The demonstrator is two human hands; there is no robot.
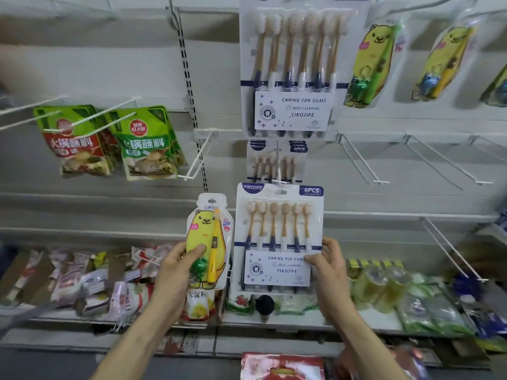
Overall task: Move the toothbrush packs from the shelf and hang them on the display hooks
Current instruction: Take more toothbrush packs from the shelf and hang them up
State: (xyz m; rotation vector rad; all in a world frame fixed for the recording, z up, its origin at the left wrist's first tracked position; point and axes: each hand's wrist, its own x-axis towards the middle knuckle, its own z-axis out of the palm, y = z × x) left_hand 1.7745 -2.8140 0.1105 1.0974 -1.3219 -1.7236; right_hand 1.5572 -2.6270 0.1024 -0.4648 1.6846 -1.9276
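Bear-shaped toothbrush pack (206, 229), glossy, gripped by L hand (175, 270); R hand (329, 272) pinches flat 6-brush card (278, 229).

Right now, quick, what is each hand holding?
Left hand: grips the yellow bear toothbrush pack.
Right hand: pinches the six-brush pack at its right edge.

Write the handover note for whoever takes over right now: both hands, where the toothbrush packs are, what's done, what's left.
Left hand: grip around the bear toothbrush pack, held upright before the shelf.
Right hand: grip on the right edge of the six-brush pack; its hang hole sits just below the middle hook's tip, not yet on.
Done: hung six-brush packs sit farther back on that hook, a top six-brush pack above; hung bear packs upper right.
Left: slide the six-brush pack on, then probably hang the bear toothbrush pack with its kind.
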